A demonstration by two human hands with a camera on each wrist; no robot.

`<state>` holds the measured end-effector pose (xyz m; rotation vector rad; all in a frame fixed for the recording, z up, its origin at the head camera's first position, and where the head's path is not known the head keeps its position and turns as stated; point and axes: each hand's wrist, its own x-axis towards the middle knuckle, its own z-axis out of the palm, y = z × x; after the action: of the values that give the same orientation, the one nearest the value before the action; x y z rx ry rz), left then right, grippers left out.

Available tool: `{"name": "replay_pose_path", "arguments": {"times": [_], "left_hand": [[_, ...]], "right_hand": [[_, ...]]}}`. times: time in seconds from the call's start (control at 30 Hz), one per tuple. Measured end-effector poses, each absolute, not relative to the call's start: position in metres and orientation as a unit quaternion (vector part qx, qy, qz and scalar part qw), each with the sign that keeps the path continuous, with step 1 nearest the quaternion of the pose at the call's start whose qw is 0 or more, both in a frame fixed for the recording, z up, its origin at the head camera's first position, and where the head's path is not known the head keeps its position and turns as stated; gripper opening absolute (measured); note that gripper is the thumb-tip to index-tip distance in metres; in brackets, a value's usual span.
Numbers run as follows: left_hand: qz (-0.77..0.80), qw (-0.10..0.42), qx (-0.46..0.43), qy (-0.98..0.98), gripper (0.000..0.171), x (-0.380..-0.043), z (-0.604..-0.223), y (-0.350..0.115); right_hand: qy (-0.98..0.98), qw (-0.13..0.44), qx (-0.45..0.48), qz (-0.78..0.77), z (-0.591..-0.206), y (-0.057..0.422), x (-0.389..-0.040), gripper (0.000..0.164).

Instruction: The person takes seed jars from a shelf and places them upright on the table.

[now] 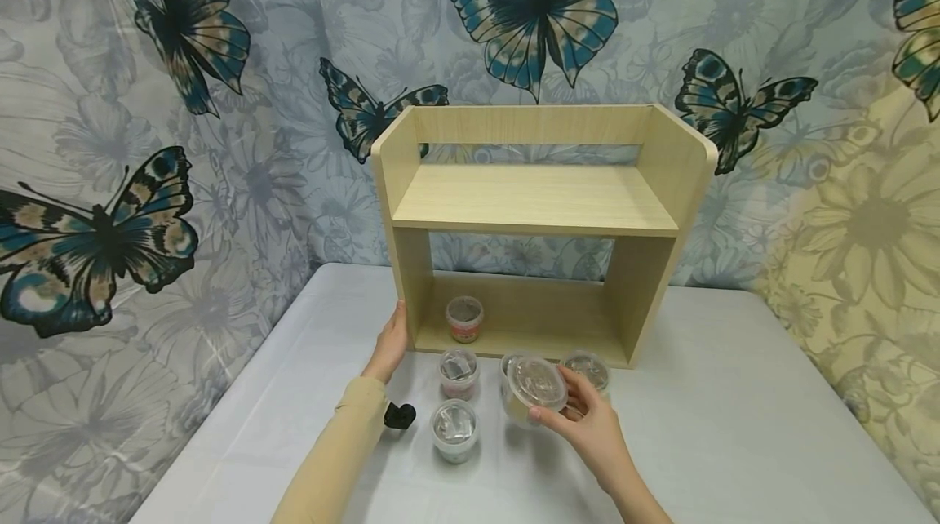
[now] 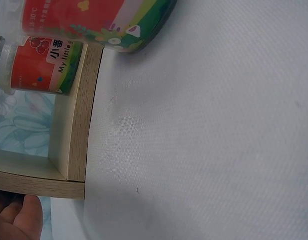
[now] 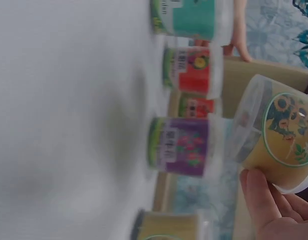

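Note:
My right hand [image 1: 587, 426] grips a round clear-lidded plastic tub [image 1: 538, 384], raised over the table and tilted. In the right wrist view this tub [image 3: 288, 135] has a yellow label with flowers. My left hand [image 1: 389, 344] rests against the outer left side of a light wooden two-tier shelf [image 1: 536, 197]; the left wrist view shows its fingers at the panel's edge. One red-labelled tub [image 1: 464, 320] stands on the lower tier, at the left. Another red tub [image 3: 193, 72], a teal tub [image 3: 193, 19], a purple tub [image 3: 181, 146] and a second yellow tub [image 3: 171, 225] stand on the table.
The white-covered table [image 1: 734, 426] stands against walls with butterfly wallpaper [image 1: 543, 18]. The shelf sits toward the back, its upper tier [image 1: 536, 197] bounded by side panels. A black object [image 1: 400, 416] is at my left wrist.

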<state>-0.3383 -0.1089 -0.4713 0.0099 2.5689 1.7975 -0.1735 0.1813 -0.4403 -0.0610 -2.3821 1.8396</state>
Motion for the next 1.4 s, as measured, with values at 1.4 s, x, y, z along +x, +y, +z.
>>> {"name": "replay_pose_path", "arguments": {"times": [1.4], "left_hand": [[0.572, 0.001, 0.002, 0.82, 0.089, -0.339, -0.473, -0.111]], "right_hand": [[-0.851, 0.072, -0.022, 0.52, -0.469, 0.168, -0.163, 0.082]]}}
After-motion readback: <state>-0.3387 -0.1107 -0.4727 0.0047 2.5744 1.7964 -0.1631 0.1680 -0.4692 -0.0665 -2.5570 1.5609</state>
